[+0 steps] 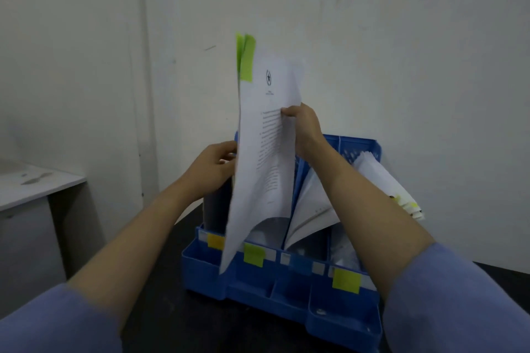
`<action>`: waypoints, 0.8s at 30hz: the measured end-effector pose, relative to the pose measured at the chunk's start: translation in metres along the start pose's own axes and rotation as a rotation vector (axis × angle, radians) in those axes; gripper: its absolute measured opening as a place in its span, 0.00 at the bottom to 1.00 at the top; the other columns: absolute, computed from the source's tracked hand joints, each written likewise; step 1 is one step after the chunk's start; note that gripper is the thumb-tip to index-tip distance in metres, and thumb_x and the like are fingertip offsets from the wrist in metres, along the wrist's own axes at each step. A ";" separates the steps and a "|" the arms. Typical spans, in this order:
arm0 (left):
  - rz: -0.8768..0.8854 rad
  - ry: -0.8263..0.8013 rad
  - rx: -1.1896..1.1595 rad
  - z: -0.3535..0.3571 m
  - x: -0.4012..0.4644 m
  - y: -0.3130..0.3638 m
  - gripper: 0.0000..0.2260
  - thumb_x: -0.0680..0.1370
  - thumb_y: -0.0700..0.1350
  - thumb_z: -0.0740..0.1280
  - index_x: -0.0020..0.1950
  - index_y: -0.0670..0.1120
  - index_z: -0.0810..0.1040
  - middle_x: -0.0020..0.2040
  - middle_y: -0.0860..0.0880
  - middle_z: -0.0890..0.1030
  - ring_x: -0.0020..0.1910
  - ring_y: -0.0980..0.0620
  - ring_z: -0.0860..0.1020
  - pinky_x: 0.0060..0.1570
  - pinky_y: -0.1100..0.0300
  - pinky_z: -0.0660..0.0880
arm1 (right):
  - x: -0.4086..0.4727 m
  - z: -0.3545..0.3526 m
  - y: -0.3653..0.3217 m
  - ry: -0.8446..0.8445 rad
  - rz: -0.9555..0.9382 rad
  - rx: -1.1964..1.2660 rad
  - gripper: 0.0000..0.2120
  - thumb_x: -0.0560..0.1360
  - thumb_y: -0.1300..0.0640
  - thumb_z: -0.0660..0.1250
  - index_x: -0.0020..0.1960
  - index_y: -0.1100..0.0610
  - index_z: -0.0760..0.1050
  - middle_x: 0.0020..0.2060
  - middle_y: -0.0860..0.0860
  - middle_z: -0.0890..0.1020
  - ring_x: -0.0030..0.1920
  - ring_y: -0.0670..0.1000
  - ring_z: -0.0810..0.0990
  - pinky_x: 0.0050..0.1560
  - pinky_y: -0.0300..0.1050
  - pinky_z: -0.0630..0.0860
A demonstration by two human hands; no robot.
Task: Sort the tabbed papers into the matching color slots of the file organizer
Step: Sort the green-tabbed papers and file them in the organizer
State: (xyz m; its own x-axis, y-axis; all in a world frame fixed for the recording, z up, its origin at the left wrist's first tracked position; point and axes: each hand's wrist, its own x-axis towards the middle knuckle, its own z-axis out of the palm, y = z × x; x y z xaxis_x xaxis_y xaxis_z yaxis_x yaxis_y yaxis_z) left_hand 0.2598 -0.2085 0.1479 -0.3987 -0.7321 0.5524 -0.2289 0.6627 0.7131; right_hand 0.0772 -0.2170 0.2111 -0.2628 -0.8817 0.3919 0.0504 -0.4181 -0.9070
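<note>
Head view: green-tabbed papers (265,152) upright, tabs up, right hand (304,129) pinching, left hand (213,165) seemingly gripping

A blue plastic file organizer (289,292) stands on a black tabletop (160,321). Above its middle slots, the right hand (304,129) pinches the right edge of upright white printed papers (263,152) with lime-green sticky tabs (246,60) on top. The left hand (213,166) holds their left edge. Orange and lime labels mark the organizer's front.
</note>
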 end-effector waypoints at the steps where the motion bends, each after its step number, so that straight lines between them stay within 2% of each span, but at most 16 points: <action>1: 0.016 -0.010 0.015 -0.002 0.001 -0.003 0.14 0.78 0.35 0.62 0.40 0.54 0.78 0.35 0.61 0.81 0.36 0.63 0.78 0.39 0.69 0.73 | 0.005 -0.002 0.003 -0.010 -0.003 -0.019 0.09 0.74 0.66 0.59 0.43 0.54 0.74 0.41 0.52 0.78 0.43 0.53 0.75 0.46 0.46 0.71; 3: 0.056 0.002 0.002 -0.005 0.003 -0.008 0.17 0.77 0.34 0.63 0.42 0.57 0.79 0.37 0.61 0.82 0.38 0.64 0.79 0.40 0.67 0.74 | 0.014 -0.006 0.011 -0.035 -0.013 -0.068 0.10 0.73 0.67 0.58 0.45 0.54 0.74 0.42 0.52 0.78 0.44 0.53 0.75 0.47 0.47 0.72; 5: 0.082 0.014 -0.048 -0.004 0.003 -0.015 0.24 0.77 0.31 0.61 0.32 0.59 0.79 0.30 0.62 0.80 0.30 0.65 0.77 0.33 0.70 0.72 | 0.023 -0.009 0.017 -0.046 -0.051 -0.128 0.10 0.73 0.68 0.59 0.47 0.56 0.74 0.43 0.52 0.79 0.46 0.54 0.76 0.48 0.47 0.73; 7: 0.064 0.023 -0.132 -0.001 0.002 -0.018 0.31 0.79 0.31 0.57 0.21 0.57 0.75 0.22 0.60 0.75 0.22 0.65 0.70 0.28 0.66 0.67 | 0.029 -0.011 0.021 -0.062 -0.110 -0.219 0.10 0.72 0.70 0.61 0.48 0.57 0.75 0.44 0.51 0.79 0.46 0.53 0.77 0.48 0.46 0.75; 8: 0.065 0.028 -0.175 0.000 0.001 -0.021 0.32 0.80 0.31 0.57 0.20 0.57 0.73 0.21 0.59 0.73 0.21 0.64 0.68 0.28 0.65 0.66 | 0.030 -0.011 0.021 -0.074 -0.139 -0.281 0.09 0.72 0.70 0.62 0.48 0.60 0.75 0.44 0.52 0.79 0.46 0.52 0.77 0.47 0.45 0.76; 10: 0.102 0.051 -0.203 0.003 0.000 -0.024 0.27 0.79 0.33 0.57 0.27 0.58 0.75 0.24 0.60 0.76 0.24 0.65 0.71 0.29 0.70 0.68 | 0.034 -0.012 0.024 -0.080 -0.205 -0.437 0.08 0.71 0.70 0.65 0.51 0.67 0.75 0.45 0.55 0.79 0.45 0.52 0.76 0.45 0.45 0.76; 11: 0.114 0.068 -0.202 0.004 0.000 -0.025 0.23 0.80 0.34 0.56 0.33 0.55 0.77 0.27 0.60 0.78 0.27 0.65 0.73 0.31 0.72 0.69 | 0.037 -0.012 0.027 -0.064 -0.235 -0.518 0.09 0.71 0.69 0.66 0.51 0.68 0.76 0.44 0.56 0.79 0.43 0.52 0.76 0.43 0.45 0.75; 13: 0.108 0.111 -0.200 0.008 0.000 -0.025 0.16 0.82 0.40 0.52 0.43 0.50 0.77 0.37 0.59 0.81 0.36 0.64 0.77 0.40 0.68 0.73 | 0.039 -0.012 0.031 -0.027 -0.262 -0.631 0.02 0.70 0.68 0.68 0.43 0.66 0.77 0.38 0.55 0.78 0.39 0.53 0.75 0.37 0.41 0.73; 14: 0.094 0.121 -0.205 0.010 -0.001 -0.025 0.16 0.82 0.47 0.49 0.49 0.51 0.77 0.43 0.59 0.81 0.43 0.62 0.79 0.46 0.64 0.74 | 0.039 -0.011 0.032 -0.009 -0.258 -0.667 0.03 0.70 0.68 0.67 0.38 0.64 0.75 0.35 0.55 0.77 0.37 0.53 0.75 0.32 0.39 0.72; 16: 0.086 0.094 -0.270 0.013 -0.003 -0.023 0.21 0.77 0.60 0.45 0.55 0.57 0.75 0.53 0.56 0.80 0.53 0.59 0.79 0.58 0.58 0.74 | 0.042 -0.011 0.037 0.000 -0.250 -0.694 0.04 0.71 0.71 0.63 0.39 0.66 0.75 0.34 0.58 0.77 0.34 0.54 0.75 0.29 0.39 0.72; 17: 0.102 0.074 -0.305 0.014 -0.004 -0.024 0.24 0.74 0.66 0.45 0.56 0.59 0.74 0.55 0.57 0.79 0.55 0.59 0.78 0.60 0.60 0.73 | 0.044 -0.011 0.039 0.002 -0.246 -0.683 0.05 0.71 0.72 0.61 0.42 0.68 0.75 0.36 0.62 0.79 0.33 0.55 0.76 0.30 0.42 0.75; 19: 0.129 0.056 -0.320 0.013 -0.004 -0.025 0.32 0.67 0.76 0.49 0.58 0.57 0.73 0.57 0.58 0.78 0.57 0.61 0.77 0.58 0.67 0.73 | 0.046 -0.009 0.040 0.007 -0.240 -0.630 0.10 0.71 0.74 0.56 0.47 0.72 0.75 0.41 0.67 0.80 0.37 0.60 0.80 0.38 0.51 0.81; 21: 0.142 0.088 -0.266 0.011 -0.001 -0.029 0.37 0.66 0.76 0.54 0.60 0.49 0.75 0.56 0.52 0.80 0.57 0.55 0.78 0.57 0.62 0.74 | 0.048 -0.005 0.040 0.009 -0.266 -0.626 0.12 0.72 0.74 0.54 0.48 0.70 0.75 0.44 0.66 0.80 0.43 0.63 0.81 0.45 0.55 0.81; 22: 0.141 0.108 -0.233 0.010 0.000 -0.031 0.34 0.69 0.73 0.56 0.59 0.46 0.75 0.55 0.48 0.81 0.56 0.51 0.78 0.57 0.58 0.75 | 0.048 -0.004 0.041 0.012 -0.287 -0.644 0.12 0.72 0.74 0.53 0.44 0.66 0.75 0.44 0.64 0.81 0.43 0.61 0.80 0.45 0.50 0.80; 23: 0.145 0.130 -0.216 0.010 0.001 -0.031 0.27 0.73 0.67 0.59 0.58 0.47 0.76 0.55 0.49 0.81 0.56 0.51 0.78 0.57 0.56 0.75 | 0.049 -0.003 0.043 0.021 -0.316 -0.664 0.13 0.72 0.73 0.53 0.40 0.61 0.73 0.42 0.60 0.80 0.41 0.57 0.79 0.42 0.40 0.79; 24: 0.154 0.147 -0.207 0.010 0.001 -0.032 0.18 0.74 0.60 0.60 0.57 0.51 0.76 0.54 0.54 0.81 0.56 0.55 0.78 0.55 0.60 0.75 | 0.049 -0.002 0.043 0.027 -0.330 -0.691 0.15 0.73 0.73 0.53 0.36 0.57 0.70 0.39 0.56 0.78 0.37 0.52 0.76 0.36 0.31 0.74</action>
State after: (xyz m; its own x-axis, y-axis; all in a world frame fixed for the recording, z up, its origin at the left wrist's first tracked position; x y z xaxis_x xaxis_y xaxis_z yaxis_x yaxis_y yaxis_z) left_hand 0.2579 -0.2287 0.1217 -0.2788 -0.6503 0.7067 0.0160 0.7326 0.6805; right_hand 0.0644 -0.2772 0.1908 -0.1835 -0.7253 0.6636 -0.6464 -0.4195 -0.6373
